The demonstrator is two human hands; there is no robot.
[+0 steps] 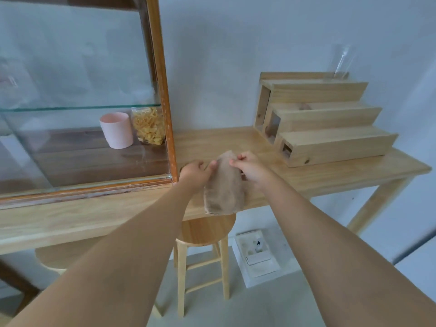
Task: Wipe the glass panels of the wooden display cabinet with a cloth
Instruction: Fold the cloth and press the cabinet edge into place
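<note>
A folded beige cloth [224, 190] hangs between my two hands just above the table's front edge. My left hand [195, 172] pinches its upper left edge and my right hand [250, 167] pinches its upper right corner. The wooden display cabinet [162, 90] with glass panels [77, 67] stands on the table to the left of my hands, its corner post close to my left hand. Inside it, under a glass shelf, sit a pink cup [116, 130] and a bag of yellow pasta [148, 126].
A light wooden table [330, 175] carries a stepped wooden riser [330, 128] at the right, with a clear glass [341, 64] behind it. A round stool [207, 230] stands under the table, and a white tray [257, 258] lies on the floor.
</note>
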